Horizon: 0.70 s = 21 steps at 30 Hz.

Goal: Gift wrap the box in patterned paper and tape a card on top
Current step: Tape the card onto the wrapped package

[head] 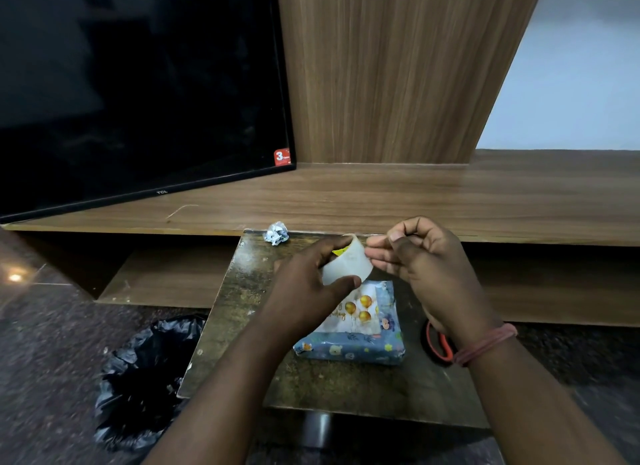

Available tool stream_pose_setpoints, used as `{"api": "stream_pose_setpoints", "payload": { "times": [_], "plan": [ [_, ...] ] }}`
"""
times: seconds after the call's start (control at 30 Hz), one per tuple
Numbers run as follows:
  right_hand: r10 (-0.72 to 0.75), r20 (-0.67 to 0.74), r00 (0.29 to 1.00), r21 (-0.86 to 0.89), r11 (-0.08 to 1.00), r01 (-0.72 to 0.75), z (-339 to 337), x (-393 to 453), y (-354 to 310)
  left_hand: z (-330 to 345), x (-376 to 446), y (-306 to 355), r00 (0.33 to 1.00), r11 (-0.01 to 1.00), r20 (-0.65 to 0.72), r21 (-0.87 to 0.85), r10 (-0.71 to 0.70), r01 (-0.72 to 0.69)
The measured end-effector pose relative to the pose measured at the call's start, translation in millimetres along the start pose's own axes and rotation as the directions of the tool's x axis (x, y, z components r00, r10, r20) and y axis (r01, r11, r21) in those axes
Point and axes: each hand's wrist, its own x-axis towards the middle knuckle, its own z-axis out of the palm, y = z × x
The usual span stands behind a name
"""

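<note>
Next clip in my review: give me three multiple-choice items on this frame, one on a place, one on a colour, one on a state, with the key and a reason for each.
1. Where does the card lie?
A. on the wrapped box
B. on the wooden shelf
C. on the floor

2. What colour are the balloons on the card?
A. red
B. gold
C. green

3. What is the left hand doing?
A. resting flat on the table
B. pressing the card
C. gripping the tape roll

Key:
1 A: the card sits on top of the wrapped box.
2 B: three gold balloons show on it.
3 C: its fingers and thumb curl round the tape roll, while the right hand pinches at the roll's edge.
</note>
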Motion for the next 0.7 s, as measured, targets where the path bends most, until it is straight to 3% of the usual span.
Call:
{"api": "stream_pose_setpoints", "payload": {
  "times": [0.13, 0.27, 0.37, 0.5, 0.7],
  "plan": [
    [-0.025, -0.017, 1.0, 0.012, 1.0, 0.025, 3.0, -0.3, -0.7, 0.1, 0.0, 1.5, 0.999, 0.996, -0.001, -0.077, -0.051, 0.051],
    [0.062, 0.006, 0.998, 0.129, 0.99, -0.062, 1.5, -1.2, -7.3, -0.4, 1.1, 2.5, 0.996, 0.981, 0.02, -0.171, -0.089, 0.091],
    [0.068, 0.022, 0.997, 0.135, 0.988, -0.071, 1.5, -1.9, -8.2, 0.8, 1.1, 2.0, 0.996, 0.984, 0.022, -0.154, -0.088, 0.09],
    [0.001, 0.031, 1.0, 0.076, 0.997, -0.004, 1.9, -2.4, -8.1, 0.5, 0.2, 1.6, 0.998, 0.993, 0.045, -0.104, -0.046, 0.051],
    [-0.1, 0.011, 0.995, 0.018, 0.995, 0.1, 2.9, -1.0, -1.6, -1.5, 2.1, 4.9, 0.995, 0.983, 0.08, -0.172, -0.051, 0.065]
  ]
}}
